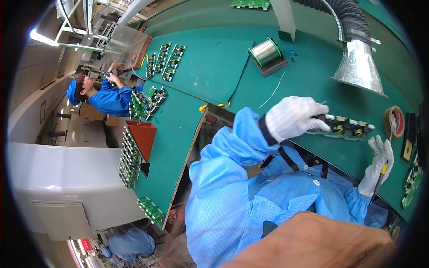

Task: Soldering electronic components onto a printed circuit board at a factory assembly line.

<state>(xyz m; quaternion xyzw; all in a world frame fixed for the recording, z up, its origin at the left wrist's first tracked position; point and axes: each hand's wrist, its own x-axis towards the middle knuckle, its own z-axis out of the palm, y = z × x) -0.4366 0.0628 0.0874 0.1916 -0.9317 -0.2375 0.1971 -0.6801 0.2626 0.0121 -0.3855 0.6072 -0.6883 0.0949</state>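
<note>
1. Blue sleeves reach up from the lower edge to two white-gloved hands.
2. Left hand (292,118), fingers curled, pinches the end of a long circuit board (346,127) lying on the green mat (250,76).
3. Right hand (380,163) is wrapped around a yellow-handled soldering iron (379,181), just beside the board.
4. Further off: a solder spool (265,51), a silver fume hood (359,64), and a seated co-worker (109,96).

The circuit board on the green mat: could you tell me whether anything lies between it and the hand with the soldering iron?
Nothing visible does. Bare green mat separates the circuit board from the right hand holding the soldering iron; the left hand already rests on the board's other end.
</note>
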